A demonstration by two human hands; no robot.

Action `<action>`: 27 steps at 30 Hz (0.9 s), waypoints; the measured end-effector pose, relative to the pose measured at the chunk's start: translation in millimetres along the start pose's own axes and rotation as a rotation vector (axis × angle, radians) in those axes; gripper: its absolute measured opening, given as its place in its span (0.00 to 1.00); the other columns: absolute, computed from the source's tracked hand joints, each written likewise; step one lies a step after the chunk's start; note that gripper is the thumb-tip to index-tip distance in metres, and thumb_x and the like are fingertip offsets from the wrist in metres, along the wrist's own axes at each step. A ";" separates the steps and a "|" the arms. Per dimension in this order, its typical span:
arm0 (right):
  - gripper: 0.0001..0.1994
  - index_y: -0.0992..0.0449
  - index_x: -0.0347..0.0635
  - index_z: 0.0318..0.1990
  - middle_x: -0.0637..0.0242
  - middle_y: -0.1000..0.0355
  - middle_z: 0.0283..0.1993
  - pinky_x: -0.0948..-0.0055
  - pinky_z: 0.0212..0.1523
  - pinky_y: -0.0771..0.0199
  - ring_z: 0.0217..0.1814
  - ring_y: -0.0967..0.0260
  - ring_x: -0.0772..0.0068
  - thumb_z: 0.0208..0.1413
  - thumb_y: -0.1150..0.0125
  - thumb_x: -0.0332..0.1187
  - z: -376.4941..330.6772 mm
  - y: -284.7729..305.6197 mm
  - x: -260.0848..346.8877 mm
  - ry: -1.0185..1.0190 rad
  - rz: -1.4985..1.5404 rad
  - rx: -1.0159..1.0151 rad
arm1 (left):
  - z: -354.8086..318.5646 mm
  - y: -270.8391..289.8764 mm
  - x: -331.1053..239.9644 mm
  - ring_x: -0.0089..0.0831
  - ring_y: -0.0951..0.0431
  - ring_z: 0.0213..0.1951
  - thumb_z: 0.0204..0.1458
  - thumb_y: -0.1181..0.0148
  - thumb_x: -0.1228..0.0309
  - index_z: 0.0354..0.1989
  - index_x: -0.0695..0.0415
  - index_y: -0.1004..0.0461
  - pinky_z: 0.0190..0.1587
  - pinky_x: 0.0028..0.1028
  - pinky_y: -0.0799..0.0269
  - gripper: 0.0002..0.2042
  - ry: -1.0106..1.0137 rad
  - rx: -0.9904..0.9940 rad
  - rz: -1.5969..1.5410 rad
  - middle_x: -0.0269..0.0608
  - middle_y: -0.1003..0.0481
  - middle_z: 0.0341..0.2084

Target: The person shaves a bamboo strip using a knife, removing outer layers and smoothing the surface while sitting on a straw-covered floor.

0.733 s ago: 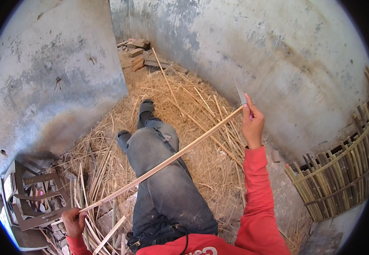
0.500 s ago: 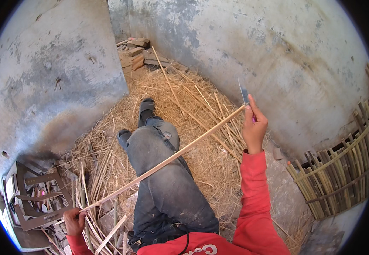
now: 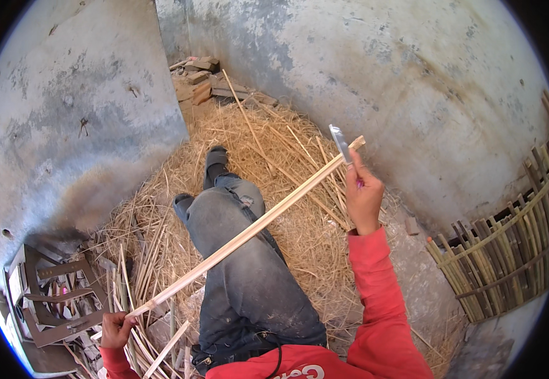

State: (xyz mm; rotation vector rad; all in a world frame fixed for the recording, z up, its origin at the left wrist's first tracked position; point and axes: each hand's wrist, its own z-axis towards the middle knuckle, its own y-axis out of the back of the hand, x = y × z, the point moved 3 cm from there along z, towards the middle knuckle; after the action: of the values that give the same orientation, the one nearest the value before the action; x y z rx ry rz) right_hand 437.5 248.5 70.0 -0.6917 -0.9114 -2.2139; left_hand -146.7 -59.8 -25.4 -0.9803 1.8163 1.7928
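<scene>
A long pale bamboo strip (image 3: pixel 239 240) runs slantwise over my lap, from lower left to upper right. Its near end is pinched in my left hand (image 3: pixel 116 330), fingers closed. My right hand (image 3: pixel 364 201) is closed round a knife (image 3: pixel 338 139), the handle mostly hidden by the fingers with a bit of pink or purple showing. The metal blade meets the strip a little short of its far end, and that tip sticks out past my fingers. My legs in dark trousers (image 3: pixel 249 284) lie under the strip.
Straw-like shavings (image 3: pixel 312 252) and loose strips (image 3: pixel 154 243) cover much of the floor. Bricks and rubble (image 3: pixel 205 79) lie in the corner between worn walls (image 3: pixel 375 76). A brown frame-like object (image 3: pixel 91 278) stands at left, a slatted bamboo panel (image 3: pixel 508 259) at right.
My right hand and knife have shifted left along the strip, so its far end now juts beyond them. The strip has rolled to show a broader face. My left hand has moved slightly right.
</scene>
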 end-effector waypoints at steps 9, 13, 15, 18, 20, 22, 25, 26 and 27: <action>0.20 0.22 0.46 0.64 0.77 0.36 0.21 0.79 0.24 0.43 0.24 0.46 0.87 0.65 0.40 0.26 -1.2 4.8 -3.4 -0.079 0.118 0.042 | 9.4 -2.9 -2.2 0.18 0.31 0.18 0.58 0.36 0.63 0.22 0.66 0.18 0.22 0.26 0.40 0.18 0.090 0.028 -0.093 0.36 0.26 0.12; 0.19 0.22 0.47 0.64 0.80 0.33 0.23 0.79 0.24 0.44 0.23 0.46 0.87 0.66 0.41 0.27 -24.7 -0.6 6.7 -0.028 0.097 0.073 | 11.3 4.8 -3.5 0.17 0.31 0.19 0.59 0.36 0.64 0.22 0.65 0.18 0.23 0.25 0.39 0.17 0.150 0.056 -0.094 0.36 0.25 0.12; 0.19 0.23 0.46 0.64 0.80 0.32 0.23 0.78 0.23 0.44 0.23 0.46 0.87 0.67 0.42 0.28 -8.2 15.5 1.9 -0.088 0.091 0.065 | 7.5 4.0 2.5 0.17 0.29 0.19 0.60 0.36 0.65 0.23 0.65 0.18 0.23 0.24 0.37 0.17 0.094 0.073 -0.056 0.38 0.24 0.14; 0.18 0.23 0.44 0.64 0.80 0.31 0.23 0.77 0.22 0.46 0.22 0.46 0.88 0.68 0.43 0.29 -20.0 -2.2 1.3 -0.032 0.108 0.059 | 15.4 -6.8 -3.5 0.17 0.29 0.18 0.59 0.35 0.62 0.23 0.65 0.17 0.22 0.24 0.37 0.18 0.093 -0.006 -0.205 0.37 0.24 0.13; 0.17 0.22 0.44 0.63 0.80 0.30 0.23 0.77 0.20 0.47 0.21 0.46 0.88 0.69 0.43 0.30 -26.2 -5.1 5.3 0.085 0.138 0.042 | 13.4 -4.5 -0.1 0.17 0.28 0.18 0.59 0.35 0.60 0.23 0.65 0.17 0.21 0.24 0.37 0.19 0.098 0.002 -0.192 0.36 0.24 0.12; 0.17 0.22 0.43 0.63 0.79 0.29 0.23 0.76 0.19 0.45 0.21 0.44 0.89 0.69 0.42 0.30 -27.4 -1.4 18.0 -0.103 0.150 0.208 | 5.5 0.9 -1.7 0.18 0.28 0.18 0.60 0.35 0.60 0.22 0.65 0.18 0.22 0.24 0.36 0.20 0.112 0.053 -0.072 0.37 0.25 0.12; 0.17 0.21 0.41 0.62 0.76 0.27 0.24 0.76 0.19 0.44 0.20 0.44 0.88 0.69 0.43 0.31 -18.6 -2.9 11.9 -0.039 0.146 0.090 | 10.5 -1.0 -17.4 0.19 0.30 0.16 0.58 0.35 0.60 0.22 0.64 0.18 0.21 0.26 0.38 0.20 0.102 0.019 -0.040 0.36 0.27 0.10; 0.17 0.21 0.39 0.61 0.75 0.27 0.24 0.75 0.19 0.44 0.20 0.44 0.88 0.69 0.43 0.32 -23.0 -5.2 15.4 -0.033 0.141 0.130 | 11.9 -2.4 -20.1 0.19 0.31 0.16 0.58 0.34 0.60 0.22 0.64 0.18 0.21 0.26 0.38 0.19 0.109 0.042 -0.027 0.35 0.28 0.10; 0.17 0.21 0.38 0.61 0.74 0.26 0.24 0.76 0.18 0.44 0.20 0.44 0.88 0.69 0.44 0.32 -31.0 -11.6 22.7 0.026 0.117 0.126 | 9.5 1.9 -15.3 0.20 0.31 0.16 0.58 0.34 0.60 0.22 0.64 0.17 0.21 0.28 0.38 0.19 0.100 0.055 0.015 0.35 0.28 0.10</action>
State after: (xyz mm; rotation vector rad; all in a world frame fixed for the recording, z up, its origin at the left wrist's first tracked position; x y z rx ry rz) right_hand 407.3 223.6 61.0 -0.6396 -0.9641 -2.0393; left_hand -139.5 -47.6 -13.9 -1.0546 1.9271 1.7213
